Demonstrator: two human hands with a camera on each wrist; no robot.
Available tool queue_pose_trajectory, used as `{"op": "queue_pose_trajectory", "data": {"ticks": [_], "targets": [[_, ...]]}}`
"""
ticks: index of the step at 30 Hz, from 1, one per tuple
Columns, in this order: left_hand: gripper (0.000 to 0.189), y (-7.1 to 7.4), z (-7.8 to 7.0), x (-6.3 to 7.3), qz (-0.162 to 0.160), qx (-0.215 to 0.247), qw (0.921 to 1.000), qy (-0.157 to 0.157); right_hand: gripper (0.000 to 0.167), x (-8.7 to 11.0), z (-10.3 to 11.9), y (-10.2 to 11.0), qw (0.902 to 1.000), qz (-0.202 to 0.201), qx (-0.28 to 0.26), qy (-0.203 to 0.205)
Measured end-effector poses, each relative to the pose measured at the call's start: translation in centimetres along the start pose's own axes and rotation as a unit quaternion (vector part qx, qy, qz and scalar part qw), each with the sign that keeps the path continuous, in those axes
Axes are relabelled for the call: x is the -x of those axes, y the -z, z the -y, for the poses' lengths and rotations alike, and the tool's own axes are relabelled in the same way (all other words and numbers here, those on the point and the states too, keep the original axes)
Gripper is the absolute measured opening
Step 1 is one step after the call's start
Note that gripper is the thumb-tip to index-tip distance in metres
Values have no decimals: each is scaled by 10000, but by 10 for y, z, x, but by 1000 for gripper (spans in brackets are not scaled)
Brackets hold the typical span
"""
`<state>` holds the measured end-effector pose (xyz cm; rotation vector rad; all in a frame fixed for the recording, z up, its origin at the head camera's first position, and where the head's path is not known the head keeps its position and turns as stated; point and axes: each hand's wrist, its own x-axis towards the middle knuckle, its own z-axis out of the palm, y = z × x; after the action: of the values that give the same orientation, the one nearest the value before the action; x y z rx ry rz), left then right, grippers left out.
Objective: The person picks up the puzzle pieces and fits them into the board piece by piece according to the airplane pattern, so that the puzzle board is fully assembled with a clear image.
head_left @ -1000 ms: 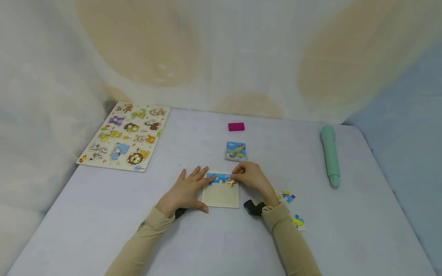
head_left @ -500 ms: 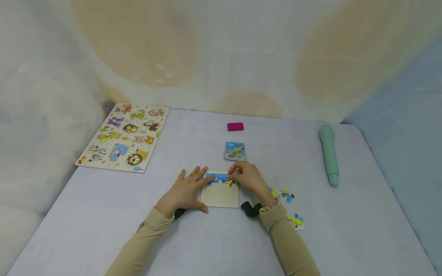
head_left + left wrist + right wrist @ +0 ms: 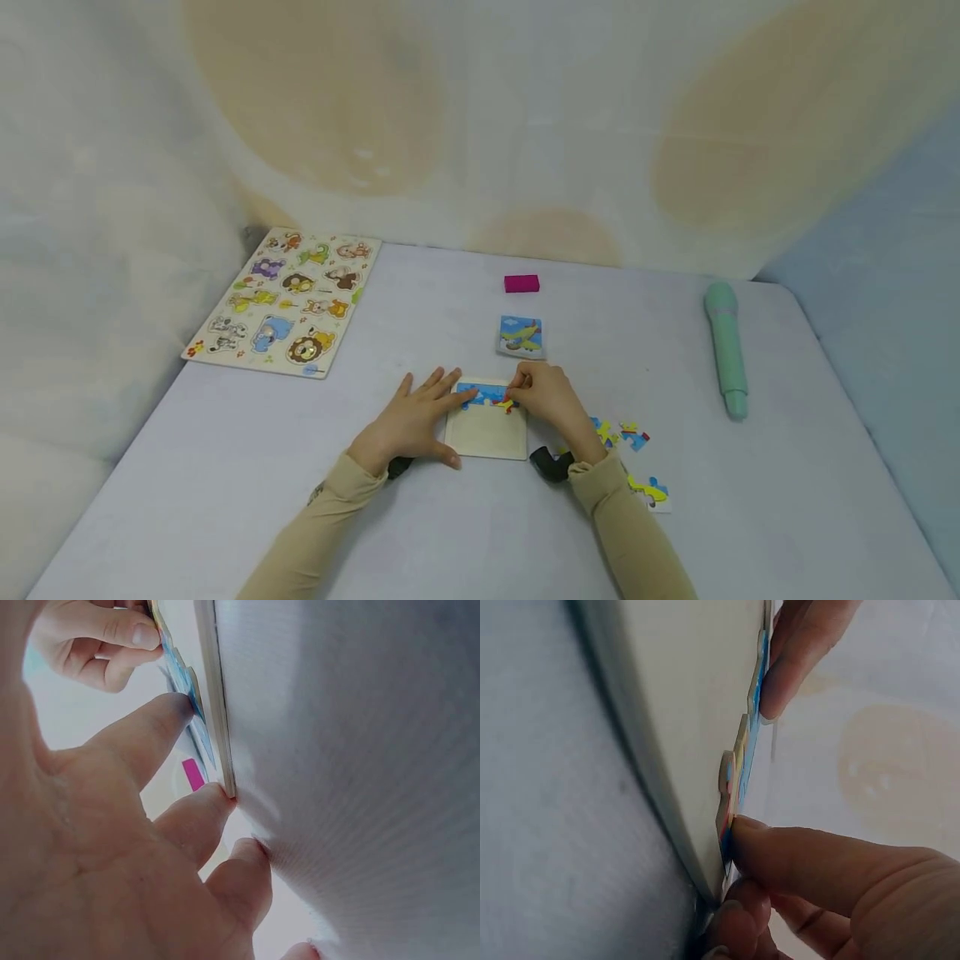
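Note:
A small jigsaw tray (image 3: 486,435) lies in front of me, with blue puzzle pieces (image 3: 483,392) along its far edge. My left hand (image 3: 408,429) is spread at the tray's left side. Its index finger presses on the blue pieces, while another fingertip touches the tray's edge in the left wrist view. At the far right corner, my right hand (image 3: 549,400) pinches a red, yellow and blue puzzle piece (image 3: 509,405) against the row. The right wrist view shows the thumb (image 3: 769,844) on this piece and curled fingers at the tray's edge, partly hiding the corner.
Loose puzzle pieces (image 3: 635,437) lie right of the tray, partly behind the right forearm. Beyond the tray are an airplane picture block (image 3: 521,337) and a magenta block (image 3: 522,284). An animal puzzle board (image 3: 281,304) lies far left, a mint-green stick-shaped object (image 3: 726,350) far right.
The head view has shifted slightly. My right hand stays at the tray's far right corner, with only small finger movement on the piece. The left hand keeps its place.

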<state>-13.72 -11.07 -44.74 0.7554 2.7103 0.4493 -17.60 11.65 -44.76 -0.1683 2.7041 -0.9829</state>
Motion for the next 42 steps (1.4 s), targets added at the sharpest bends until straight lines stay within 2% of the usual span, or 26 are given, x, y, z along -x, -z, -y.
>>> {"op": "queue_pose_trajectory", "data": {"ticks": [5, 8, 13, 17, 24, 28, 31, 35, 37, 42], "targets": [[102, 0, 0, -1, -21, -75, 10000, -8, 12, 0, -5, 5, 9997, 56, -232, -76], [102, -1, 1, -1, 21, -40, 10000, -6, 13, 1, -16, 13, 9974, 309, -642, -94], [104, -1, 1, -1, 31, -61, 10000, -37, 25, 6, -40, 33, 9875, 770, -1373, -60], [105, 0, 1, -3, -64, -157, 9998, -110, 31, 14, -58, 50, 9868, 681, -1469, -11], [108, 2, 0, -4, 24, -72, 9999, -79, 34, 37, -83, 66, 9913, 534, -1197, 106], [108, 1, 1, -3, 0, -71, 10000, -60, 32, 49, -96, 71, 9934, 337, -1096, -47], [108, -2, 3, -1, 41, -39, 10000, -41, 34, 56, -101, 72, 9931, 409, -1095, -55], [109, -4, 3, 0, 4, -6, 10000, -52, 38, 59, -95, 67, 9953, 566, -769, 172], [109, -4, 4, 0, -38, 3, 10000, -68, 34, 59, -89, 64, 9971, 513, -489, 269], [109, -4, 4, -2, -29, 31, 10000, -75, 15, 57, -80, 60, 9996, 212, -170, -49]]}}
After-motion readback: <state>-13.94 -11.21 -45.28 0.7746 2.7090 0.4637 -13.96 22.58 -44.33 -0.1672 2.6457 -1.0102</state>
